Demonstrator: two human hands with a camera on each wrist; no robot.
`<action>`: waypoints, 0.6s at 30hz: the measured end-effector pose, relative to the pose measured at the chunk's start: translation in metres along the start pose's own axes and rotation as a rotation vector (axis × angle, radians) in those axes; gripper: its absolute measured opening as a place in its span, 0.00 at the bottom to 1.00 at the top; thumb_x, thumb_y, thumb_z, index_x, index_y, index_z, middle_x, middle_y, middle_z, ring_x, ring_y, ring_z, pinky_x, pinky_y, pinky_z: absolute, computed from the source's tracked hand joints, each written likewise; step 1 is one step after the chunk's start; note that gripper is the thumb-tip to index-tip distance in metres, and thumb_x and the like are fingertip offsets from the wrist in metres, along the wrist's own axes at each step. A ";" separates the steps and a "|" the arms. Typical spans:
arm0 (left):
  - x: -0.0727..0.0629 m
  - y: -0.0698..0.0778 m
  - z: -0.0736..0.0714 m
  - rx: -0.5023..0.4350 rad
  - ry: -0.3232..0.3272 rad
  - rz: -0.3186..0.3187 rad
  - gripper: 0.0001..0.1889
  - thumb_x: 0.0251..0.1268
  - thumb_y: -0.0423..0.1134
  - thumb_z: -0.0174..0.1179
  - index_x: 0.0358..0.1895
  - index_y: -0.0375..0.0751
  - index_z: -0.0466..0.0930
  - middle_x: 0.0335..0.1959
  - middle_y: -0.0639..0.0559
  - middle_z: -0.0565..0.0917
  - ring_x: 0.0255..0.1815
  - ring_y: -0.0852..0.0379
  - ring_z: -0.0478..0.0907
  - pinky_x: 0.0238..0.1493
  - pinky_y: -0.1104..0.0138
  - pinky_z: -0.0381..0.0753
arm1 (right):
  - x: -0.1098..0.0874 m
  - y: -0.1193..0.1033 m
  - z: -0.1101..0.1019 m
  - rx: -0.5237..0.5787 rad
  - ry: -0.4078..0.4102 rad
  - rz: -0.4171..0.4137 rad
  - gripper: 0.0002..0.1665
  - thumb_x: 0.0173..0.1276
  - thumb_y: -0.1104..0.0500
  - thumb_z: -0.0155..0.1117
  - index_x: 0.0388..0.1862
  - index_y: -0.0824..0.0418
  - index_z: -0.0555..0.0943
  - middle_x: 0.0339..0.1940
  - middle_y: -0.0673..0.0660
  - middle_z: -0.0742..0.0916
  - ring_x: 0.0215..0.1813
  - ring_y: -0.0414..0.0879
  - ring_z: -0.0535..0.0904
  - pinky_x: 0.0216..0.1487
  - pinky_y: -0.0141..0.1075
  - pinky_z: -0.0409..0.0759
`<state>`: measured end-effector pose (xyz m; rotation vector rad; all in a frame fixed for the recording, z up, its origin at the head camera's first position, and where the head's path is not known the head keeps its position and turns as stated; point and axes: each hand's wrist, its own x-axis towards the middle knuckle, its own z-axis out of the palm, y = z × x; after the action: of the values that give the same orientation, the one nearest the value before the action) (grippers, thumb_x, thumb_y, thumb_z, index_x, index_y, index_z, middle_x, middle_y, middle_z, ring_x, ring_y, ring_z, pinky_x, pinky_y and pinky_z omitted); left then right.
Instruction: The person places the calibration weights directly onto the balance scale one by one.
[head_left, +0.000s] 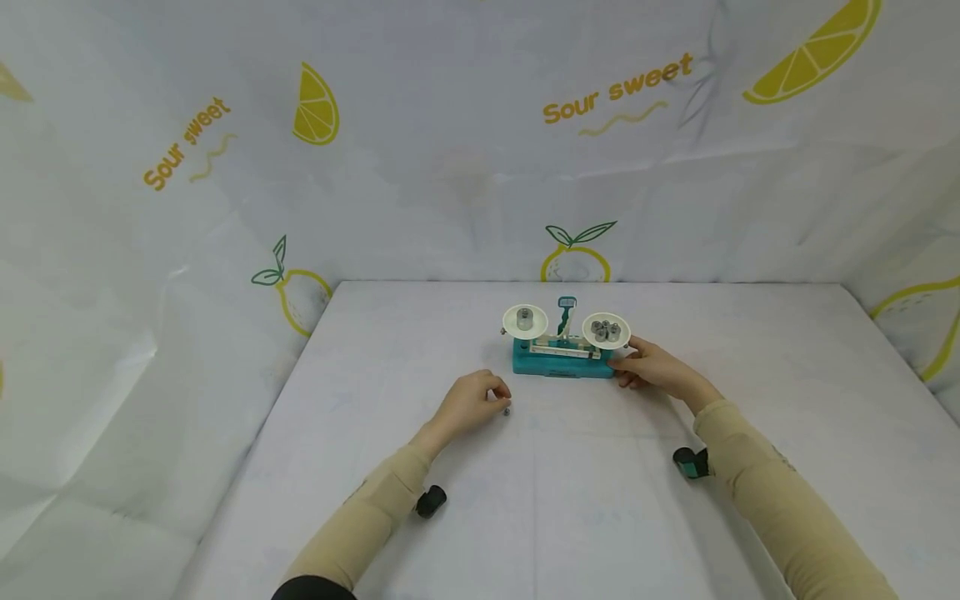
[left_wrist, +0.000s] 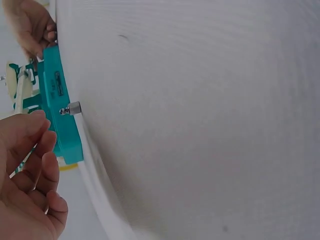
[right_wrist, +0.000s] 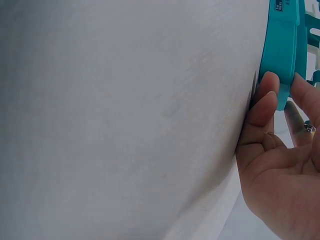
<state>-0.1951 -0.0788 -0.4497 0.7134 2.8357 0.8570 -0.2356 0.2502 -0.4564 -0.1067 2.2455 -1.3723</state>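
A teal balance scale (head_left: pixel 564 365) with two cream pans stands toward the back of the table. My right hand (head_left: pixel 651 367) is at the right end of its base, and in the right wrist view the thumb and fingers (right_wrist: pixel 264 107) grip the base's corner. A small metal weight (left_wrist: pixel 75 107) with a knob stands on the table in front of the scale. Close beside it is my left hand (head_left: pixel 472 402), its fingers loosely bent and a gap showing between the fingertips and the weight in the left wrist view.
The scale's left pan (head_left: pixel 512 327) carries one larger metal weight (head_left: pixel 525 317). Several smaller weights (head_left: pixel 614 331) sit together in the right pan (head_left: pixel 605 343). A white cloth covers the table (head_left: pixel 600 517), and a lemon-printed white sheet (head_left: pixel 435 167) hangs behind.
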 end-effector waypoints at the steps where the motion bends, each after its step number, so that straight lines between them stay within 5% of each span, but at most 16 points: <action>1: -0.001 -0.001 0.001 0.003 -0.006 -0.004 0.04 0.59 0.40 0.62 0.35 0.46 0.85 0.32 0.56 0.82 0.28 0.64 0.71 0.31 0.74 0.69 | 0.000 0.001 0.000 0.003 0.001 0.000 0.39 0.70 0.52 0.55 0.71 0.64 0.51 0.28 0.51 0.80 0.33 0.41 0.77 0.37 0.32 0.75; 18: -0.006 -0.009 0.005 -0.002 -0.039 -0.040 0.03 0.59 0.40 0.61 0.32 0.49 0.85 0.30 0.58 0.81 0.26 0.65 0.69 0.30 0.74 0.69 | 0.000 0.001 0.000 0.004 0.001 0.001 0.39 0.70 0.52 0.55 0.72 0.65 0.50 0.30 0.52 0.80 0.34 0.41 0.77 0.38 0.32 0.75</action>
<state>-0.1920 -0.0854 -0.4588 0.6637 2.8042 0.8301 -0.2355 0.2507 -0.4570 -0.1029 2.2430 -1.3765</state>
